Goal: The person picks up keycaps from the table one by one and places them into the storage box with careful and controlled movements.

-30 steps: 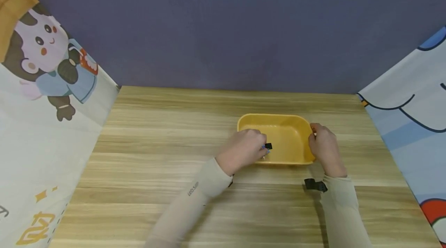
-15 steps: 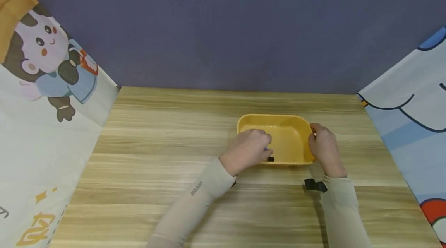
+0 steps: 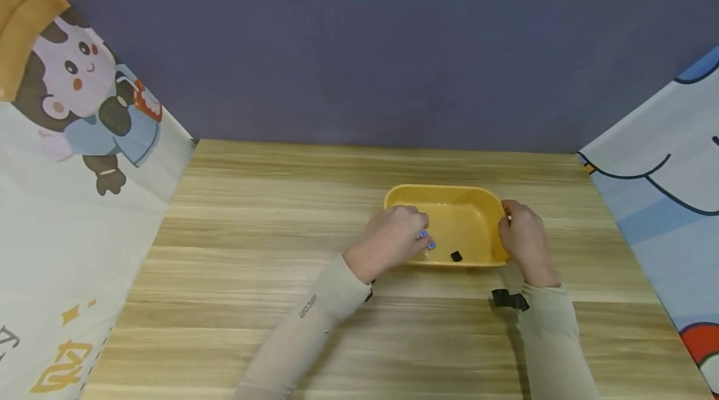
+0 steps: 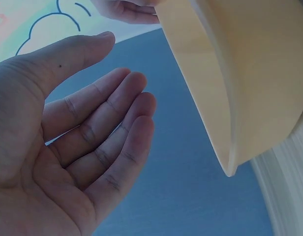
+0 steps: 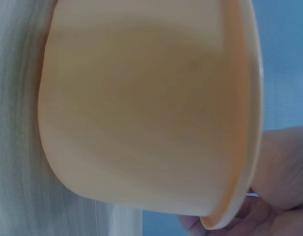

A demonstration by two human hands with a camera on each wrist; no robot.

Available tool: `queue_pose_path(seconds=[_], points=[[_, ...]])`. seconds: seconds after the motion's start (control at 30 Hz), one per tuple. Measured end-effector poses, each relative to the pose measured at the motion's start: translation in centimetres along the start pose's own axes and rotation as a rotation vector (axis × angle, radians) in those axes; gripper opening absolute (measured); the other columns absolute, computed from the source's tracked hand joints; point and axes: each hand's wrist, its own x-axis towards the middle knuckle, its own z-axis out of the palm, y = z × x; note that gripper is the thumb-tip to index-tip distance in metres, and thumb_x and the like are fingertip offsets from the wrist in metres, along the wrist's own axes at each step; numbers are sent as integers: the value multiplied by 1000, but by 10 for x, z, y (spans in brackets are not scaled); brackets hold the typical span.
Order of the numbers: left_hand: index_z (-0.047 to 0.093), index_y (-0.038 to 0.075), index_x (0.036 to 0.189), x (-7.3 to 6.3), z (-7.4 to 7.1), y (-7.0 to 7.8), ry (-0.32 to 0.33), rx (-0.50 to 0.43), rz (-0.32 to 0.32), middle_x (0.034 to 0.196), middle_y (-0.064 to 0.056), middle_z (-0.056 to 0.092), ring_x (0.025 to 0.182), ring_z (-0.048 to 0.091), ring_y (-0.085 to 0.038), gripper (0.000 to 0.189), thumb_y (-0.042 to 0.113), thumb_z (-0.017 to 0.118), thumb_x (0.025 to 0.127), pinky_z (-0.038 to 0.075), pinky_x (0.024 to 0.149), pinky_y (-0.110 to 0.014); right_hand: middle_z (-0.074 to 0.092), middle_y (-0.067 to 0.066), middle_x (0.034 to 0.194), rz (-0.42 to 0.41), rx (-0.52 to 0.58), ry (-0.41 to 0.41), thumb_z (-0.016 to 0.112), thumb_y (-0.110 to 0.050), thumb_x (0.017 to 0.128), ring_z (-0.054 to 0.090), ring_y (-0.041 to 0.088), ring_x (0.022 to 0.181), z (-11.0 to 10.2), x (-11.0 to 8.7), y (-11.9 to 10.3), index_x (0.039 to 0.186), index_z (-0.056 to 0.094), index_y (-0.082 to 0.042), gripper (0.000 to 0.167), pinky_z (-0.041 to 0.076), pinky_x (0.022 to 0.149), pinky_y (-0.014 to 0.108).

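Observation:
A yellow plastic bin (image 3: 463, 219) sits toward the back right of the table. My left hand (image 3: 393, 234) hangs over its left end; in the left wrist view that same hand (image 4: 87, 128) has relaxed, separated thumb and fingers and a bare palm. Right by its fingertips, in the head view, show two small blue pieces with pale marks, one of them a blue piece (image 3: 430, 245). A small black square piece (image 3: 456, 256) lies inside the bin near the front wall. My right hand (image 3: 522, 234) grips the bin's right rim (image 5: 257, 98), fingers partly hidden behind it.
The wood-grain table (image 3: 269, 250) runs back to a dark blue-grey panel (image 3: 359, 50). Printed cartoon panels stand on both sides. A black wrist device (image 3: 509, 299) sticks out beside my right sleeve.
The black piece has left my left fingers and now lies in the bin, farther right. My left hand dipped slightly right, then came back. The right hand and bin stay put.

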Motion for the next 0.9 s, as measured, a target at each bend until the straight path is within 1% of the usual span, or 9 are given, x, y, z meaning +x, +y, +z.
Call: queue_pose_path(seconds=[0.13, 0.3, 0.4, 0.47, 0.53, 0.6, 0.67, 0.77, 0.9], points=[[59, 19, 72, -1, 0, -2, 2, 9, -4, 68, 8, 52, 60, 51, -8, 24, 27, 69, 93, 43, 47, -25, 55, 41, 119, 3, -2, -10, 45, 4, 96, 56, 53, 104, 0, 2, 0, 129, 49, 20, 37, 49, 85, 62], [58, 19, 72, -4, -2, -5, 4, 5, -23, 68, 7, 51, 61, 49, -9, 26, 29, 69, 94, 41, 47, -24, 55, 41, 116, -20, 4, -6, 47, 2, 97, 57, 52, 98, 1, 4, 2, 130, 48, 20, 38, 50, 79, 61], [63, 18, 77, -8, -3, -8, 7, -7, -39, 71, 7, 54, 62, 49, -8, 21, 29, 70, 94, 41, 48, -23, 54, 42, 116, -38, 21, 2, 49, -1, 98, 56, 54, 98, 1, 4, 4, 132, 46, 21, 40, 49, 78, 63], [69, 17, 83, -11, -4, -11, 15, -9, -54, 75, 6, 58, 66, 52, -9, 17, 30, 70, 94, 44, 51, -24, 52, 42, 118, -40, 36, 18, 50, -3, 99, 54, 55, 100, 0, 3, 4, 134, 43, 22, 43, 47, 81, 64], [74, 15, 91, -17, -6, -15, 29, -9, -78, 80, 5, 63, 69, 56, -10, 15, 30, 70, 94, 47, 53, -25, 50, 43, 120, -52, 46, 45, 52, -4, 99, 51, 57, 104, -1, 2, 1, 134, 42, 22, 45, 44, 87, 67], [75, 14, 96, -24, -9, -20, 39, -17, -109, 85, 4, 65, 73, 59, -11, 17, 30, 70, 94, 49, 56, -27, 49, 44, 122, -79, 51, 76, 54, -5, 99, 49, 58, 108, -2, 1, -4, 133, 43, 23, 45, 42, 91, 68], [75, 12, 98, -31, -13, -25, 53, -25, -138, 87, 2, 67, 76, 62, -14, 18, 30, 71, 94, 52, 59, -29, 48, 44, 123, -113, 47, 100, 56, -5, 98, 46, 59, 112, -4, -2, -11, 132, 45, 23, 45, 39, 94, 70], [75, 9, 103, -44, -18, -33, 80, -34, -181, 96, -3, 71, 84, 67, -20, 23, 30, 72, 94, 57, 67, -34, 47, 43, 126, -167, 62, 103, 59, -6, 98, 45, 58, 116, -8, -8, -26, 133, 46, 21, 46, 38, 96, 70], [75, 7, 107, -63, -23, -44, 147, -28, -224, 105, -8, 72, 94, 69, -25, 27, 29, 74, 92, 59, 77, -39, 49, 40, 128, -236, 78, 97, 61, -6, 98, 45, 56, 120, -9, -17, -49, 134, 47, 19, 46, 39, 97, 68]])
